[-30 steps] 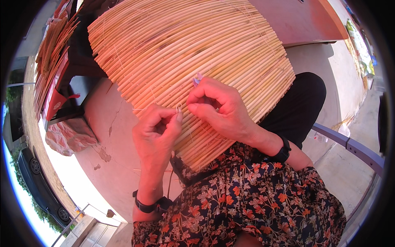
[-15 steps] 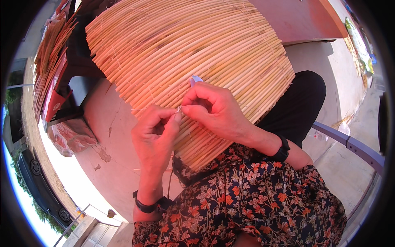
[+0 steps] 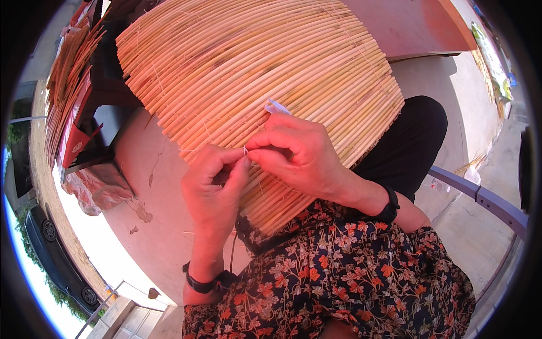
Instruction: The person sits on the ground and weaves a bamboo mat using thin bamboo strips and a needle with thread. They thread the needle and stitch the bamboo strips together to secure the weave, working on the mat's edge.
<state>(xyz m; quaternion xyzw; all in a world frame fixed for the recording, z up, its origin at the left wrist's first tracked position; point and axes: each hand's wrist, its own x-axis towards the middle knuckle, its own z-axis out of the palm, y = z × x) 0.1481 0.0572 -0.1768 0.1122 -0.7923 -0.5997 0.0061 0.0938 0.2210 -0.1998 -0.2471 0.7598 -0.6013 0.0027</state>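
A mat of pale reed stalks (image 3: pixel 243 73), tied across with thin string, rests over my lap and reaches away from me. Above its near left part my two hands meet, fingertip to fingertip. My left hand (image 3: pixel 212 178) pinches a bit of white string (image 3: pixel 245 150) between thumb and forefinger. My right hand (image 3: pixel 302 150) is closed in a pinch on the same string, right beside the left fingertips. A small whitish strip (image 3: pixel 276 106) sticks out past the knuckles of my right hand; what it belongs to is hidden.
A bundle of thin reeds (image 3: pixel 70 73) leans at the far left near a dark box-like stand (image 3: pixel 107 85). Below that sits a plastic-wrapped bundle (image 3: pixel 99 186). A reddish board (image 3: pixel 418 28) stands at the far right, and a grey metal rail (image 3: pixel 480 198) runs along the right.
My fingertips have drawn closer together on the string, the right hand tilting slightly. The whitish strip by the right hand has turned and shows more.
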